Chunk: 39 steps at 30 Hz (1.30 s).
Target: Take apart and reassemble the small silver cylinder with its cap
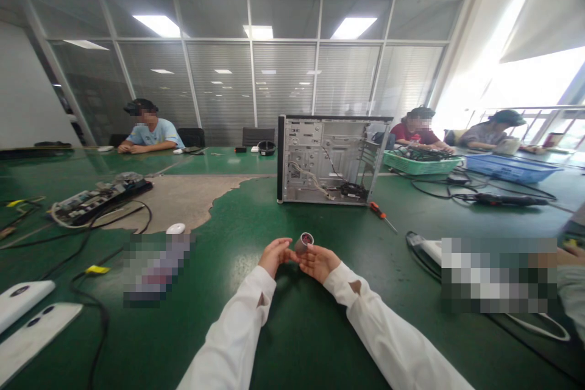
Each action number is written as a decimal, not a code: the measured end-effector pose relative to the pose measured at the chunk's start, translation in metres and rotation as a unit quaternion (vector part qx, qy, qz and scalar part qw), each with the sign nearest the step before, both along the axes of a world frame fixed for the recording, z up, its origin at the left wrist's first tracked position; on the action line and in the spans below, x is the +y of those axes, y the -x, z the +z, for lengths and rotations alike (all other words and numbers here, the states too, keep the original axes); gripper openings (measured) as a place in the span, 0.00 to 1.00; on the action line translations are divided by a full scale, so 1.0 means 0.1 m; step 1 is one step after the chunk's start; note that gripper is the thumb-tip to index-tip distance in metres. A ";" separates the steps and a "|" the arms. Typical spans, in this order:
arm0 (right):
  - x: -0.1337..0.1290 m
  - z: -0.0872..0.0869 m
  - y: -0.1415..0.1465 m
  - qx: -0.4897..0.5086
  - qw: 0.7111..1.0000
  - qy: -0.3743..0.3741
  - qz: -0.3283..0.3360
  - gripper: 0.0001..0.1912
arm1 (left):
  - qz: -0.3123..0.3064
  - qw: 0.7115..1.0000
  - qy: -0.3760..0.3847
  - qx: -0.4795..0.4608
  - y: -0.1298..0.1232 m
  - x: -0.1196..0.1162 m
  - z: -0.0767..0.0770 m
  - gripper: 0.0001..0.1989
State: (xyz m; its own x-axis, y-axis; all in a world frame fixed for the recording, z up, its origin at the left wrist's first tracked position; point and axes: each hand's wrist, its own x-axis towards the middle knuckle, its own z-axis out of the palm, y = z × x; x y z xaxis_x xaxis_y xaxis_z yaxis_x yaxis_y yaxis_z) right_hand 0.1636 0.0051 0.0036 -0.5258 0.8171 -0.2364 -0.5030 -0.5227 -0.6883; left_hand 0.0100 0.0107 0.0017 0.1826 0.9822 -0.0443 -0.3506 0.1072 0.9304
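A small round container with a pale rim and a reddish inside is between my two hands, above the green table. My right hand is closed on its lower right side, thumb near the rim. My left hand is at its left, fingers curved around toward it; whether they press on it is hard to tell. Beyond my hands an open metal computer case stands upright. An orange and black screwdriver lies by the case's lower right corner.
Left are a power strip, cables, and white devices. Right are a green basket, a blue basket, cables and a white strip partly blurred out. Several people sit around the table; a sleeve shows at the right edge.
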 end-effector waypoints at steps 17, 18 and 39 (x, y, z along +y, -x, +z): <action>-0.06 0.11 -0.03 0.022 0.999 0.006 0.030 0.19 | 0.018 1.000 0.018 -0.004 0.01 -0.02 0.03 0.16; -0.05 0.09 -0.01 0.007 1.000 0.003 0.017 0.18 | 0.020 1.000 0.019 -0.004 0.01 -0.02 0.03 0.16; -0.13 0.00 0.08 -0.453 0.685 -0.533 -0.204 0.31 | 0.054 0.991 -0.050 0.114 -0.09 -0.06 0.03 0.12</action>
